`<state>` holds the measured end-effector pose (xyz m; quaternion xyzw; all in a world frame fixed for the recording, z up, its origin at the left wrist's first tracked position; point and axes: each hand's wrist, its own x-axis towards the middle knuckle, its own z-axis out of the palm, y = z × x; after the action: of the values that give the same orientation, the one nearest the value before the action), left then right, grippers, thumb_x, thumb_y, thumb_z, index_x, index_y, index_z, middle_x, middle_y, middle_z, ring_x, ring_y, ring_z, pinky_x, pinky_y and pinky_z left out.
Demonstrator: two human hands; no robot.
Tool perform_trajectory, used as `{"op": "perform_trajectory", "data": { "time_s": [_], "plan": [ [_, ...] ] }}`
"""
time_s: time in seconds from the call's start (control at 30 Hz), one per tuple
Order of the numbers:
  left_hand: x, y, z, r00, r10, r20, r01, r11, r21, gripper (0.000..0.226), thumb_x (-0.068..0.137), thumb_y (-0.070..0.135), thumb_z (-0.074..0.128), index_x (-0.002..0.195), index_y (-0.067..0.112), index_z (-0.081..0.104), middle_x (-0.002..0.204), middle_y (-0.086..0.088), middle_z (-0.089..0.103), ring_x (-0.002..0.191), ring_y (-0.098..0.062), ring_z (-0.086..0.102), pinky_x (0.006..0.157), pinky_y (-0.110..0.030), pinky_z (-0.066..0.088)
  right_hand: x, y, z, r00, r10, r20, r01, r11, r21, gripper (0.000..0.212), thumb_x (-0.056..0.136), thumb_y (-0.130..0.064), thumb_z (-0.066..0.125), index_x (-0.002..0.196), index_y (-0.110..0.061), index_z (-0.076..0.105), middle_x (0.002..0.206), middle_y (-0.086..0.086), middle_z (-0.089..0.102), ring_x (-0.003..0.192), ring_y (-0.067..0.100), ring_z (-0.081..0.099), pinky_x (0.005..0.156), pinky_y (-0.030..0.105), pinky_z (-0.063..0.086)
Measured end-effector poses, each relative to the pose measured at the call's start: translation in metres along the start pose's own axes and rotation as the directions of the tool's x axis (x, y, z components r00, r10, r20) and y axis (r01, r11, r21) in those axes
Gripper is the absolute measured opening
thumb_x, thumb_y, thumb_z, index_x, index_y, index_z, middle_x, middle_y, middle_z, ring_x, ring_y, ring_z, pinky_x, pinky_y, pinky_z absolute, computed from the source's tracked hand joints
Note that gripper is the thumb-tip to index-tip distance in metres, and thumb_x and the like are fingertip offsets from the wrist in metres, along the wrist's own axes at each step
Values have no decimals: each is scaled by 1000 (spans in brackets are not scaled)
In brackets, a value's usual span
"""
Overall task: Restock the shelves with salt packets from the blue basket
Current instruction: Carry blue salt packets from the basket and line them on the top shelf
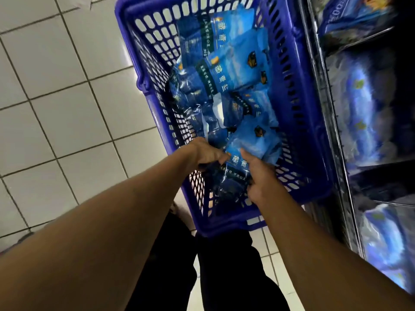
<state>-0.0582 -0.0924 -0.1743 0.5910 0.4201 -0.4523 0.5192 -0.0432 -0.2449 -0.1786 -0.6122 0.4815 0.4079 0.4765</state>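
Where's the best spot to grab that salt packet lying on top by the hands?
Probably its two long side edges. The salt packet lies flat on the pile in the blue basket, so come from above; the left hand and right hand already flank it.

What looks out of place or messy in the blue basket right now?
The blue plastic salt packets lie jumbled in the blue slotted plastic basket, overlapping at different angles, not stacked. One pale whitish patch shows among them; what it is cannot be told. Nothing looks spilled.
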Motion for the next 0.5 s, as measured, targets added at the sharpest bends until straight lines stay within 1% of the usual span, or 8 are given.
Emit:
{"op": "perform_trajectory", "data": {
  "time_s": [0.03, 0.1, 0.2, 0.23, 0.3, 0.4, 0.47, 0.5],
  "plan": [
    [-4, 1, -1, 1000, -13, 27, 14, 999, -39, 31, 81, 12, 76, 108, 11, 60, 112, -10, 67, 96, -24, 64, 86, -38, 58, 0, -2, -3, 1000, -24, -12, 24, 1000, -18, 59, 84, -33, 80, 136, -15, 57, 130, 10, 65, 114, 32, 65, 90, 52, 58],
    [-8, 1, -1, 998, -22, 56, 28, 994, -104, 41, 82, 15, 77, 117, 12, 56, 115, -10, 66, 103, -25, 65, 92, -41, 57, -1, -6, -10, 999, -37, -18, 37, 999, -22, 55, 87, -34, 77, 135, -17, 56, 128, 9, 66, 112, 30, 66, 87, 47, 59],
    [-11, -2, 6, 999, 28, 32, -20, 973, -228, 27, 89, 27, 74, 111, 14, 66, 100, -5, 71, 87, -18, 68, 69, -30, 59, -4, -7, -22, 998, 42, 48, -41, 999, -22, 53, 89, -42, 72, 135, -21, 57, 125, 10, 67, 109, 30, 66, 80, 42, 60],
    [-13, -2, 9, 999, 29, 23, -22, 965, -263, 26, 94, 31, 67, 113, 14, 67, 99, -7, 73, 84, -18, 68, 69, -30, 60, -3, -6, -25, 995, 64, 74, -63, 998, -12, 52, 89, -44, 70, 134, -22, 58, 124, 11, 68, 109, 31, 67, 83, 44, 59],
    [-12, -4, 14, 1000, 25, 17, -20, 965, -261, 30, 100, 36, 56, 115, 13, 66, 107, -11, 73, 93, -23, 69, 83, -38, 59, -1, -4, -30, 989, 71, 129, -79, 995, 57, 40, 92, -42, 68, 127, -22, 64, 120, 12, 71, 105, 31, 69, 80, 44, 60],
    [-10, -6, 16, 996, 42, 80, -22, 970, -242, 25, 99, 34, 56, 108, 13, 66, 101, -7, 72, 84, -17, 66, 68, -30, 53, -1, -4, -32, 984, 61, 167, -76, 993, 88, 36, 95, -31, 63, 128, -16, 64, 122, 16, 70, 111, 34, 67, 84, 44, 58],
    [-6, -7, 14, 993, 39, 110, -10, 966, -257, 27, 97, 27, 59, 114, 7, 66, 104, -13, 72, 82, -19, 65, 72, -30, 55, -1, -4, -31, 980, 33, 195, -45, 997, 56, 38, 97, -29, 57, 132, -14, 63, 124, 15, 70, 115, 35, 66, 86, 44, 56],
    [-3, -7, 14, 992, 51, 115, -24, 973, -229, 26, 96, 21, 60, 116, 5, 65, 102, -13, 70, 81, -19, 63, 71, -27, 54, -3, -5, -31, 978, 20, 207, -34, 998, 62, 39, 97, -29, 54, 131, -13, 64, 121, 14, 72, 111, 34, 68, 84, 42, 56]
  ]
}}
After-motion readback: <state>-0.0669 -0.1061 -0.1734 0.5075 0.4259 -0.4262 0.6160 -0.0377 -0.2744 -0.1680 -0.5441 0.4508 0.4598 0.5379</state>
